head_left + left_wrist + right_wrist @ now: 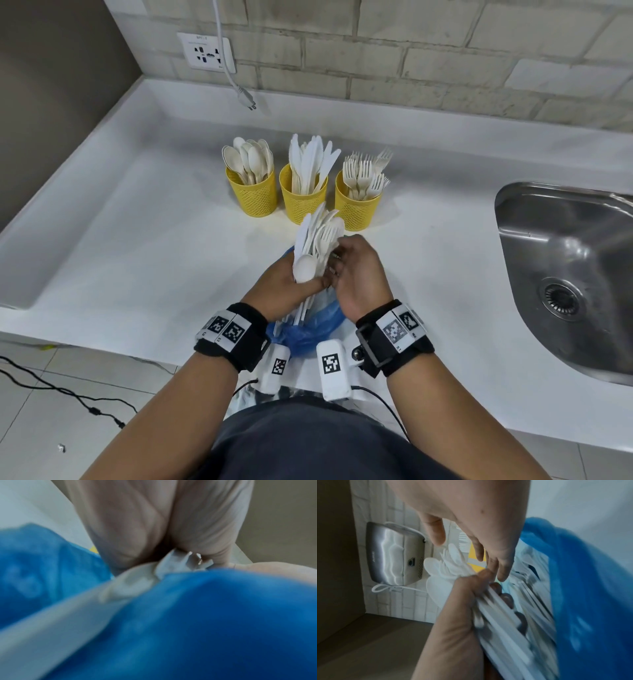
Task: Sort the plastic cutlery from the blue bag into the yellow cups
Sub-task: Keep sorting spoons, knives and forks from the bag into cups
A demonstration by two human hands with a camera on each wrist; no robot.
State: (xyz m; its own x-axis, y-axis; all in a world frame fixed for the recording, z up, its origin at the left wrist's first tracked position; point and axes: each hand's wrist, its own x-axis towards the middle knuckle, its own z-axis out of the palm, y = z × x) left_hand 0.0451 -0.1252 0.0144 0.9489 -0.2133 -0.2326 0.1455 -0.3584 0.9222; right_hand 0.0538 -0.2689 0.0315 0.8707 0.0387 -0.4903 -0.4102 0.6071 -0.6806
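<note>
Right now your left hand (286, 284) is wrapped around a mixed bundle of cutlery (317, 241), thin matte white and cream plastic: flat knife blades, tined forks, and 1 smooth oval spoon bowl lying against your thumb. The long straight handles run down from your fist into the blue bag (310, 330), a crinkled, translucent film sack slumped on the near edge of the counter (137, 219) between your wrists. Your right hand (359, 274) sits just right of the bundle with its fingers loosely extended, fingertips touching the cutlery near your left thumb; it grips nothing.

Beyond the bundle, 3 yellow cups (303, 200) stand in a row, cylindrical with perforated mesh walls. The left 1 holds spoons (248, 159), the middle 1 knives (310, 161), the right 1 forks (364, 173), all standing upright.

The counter is smooth, glossy white with a raised back lip. A brushed stainless steel sink (568, 274) with a round drain is set into it at the right. Behind runs a pale rough brick wall with a white socket (207, 53) and a dangling white cable (229, 65). Grey floor tiles show at near left.
</note>
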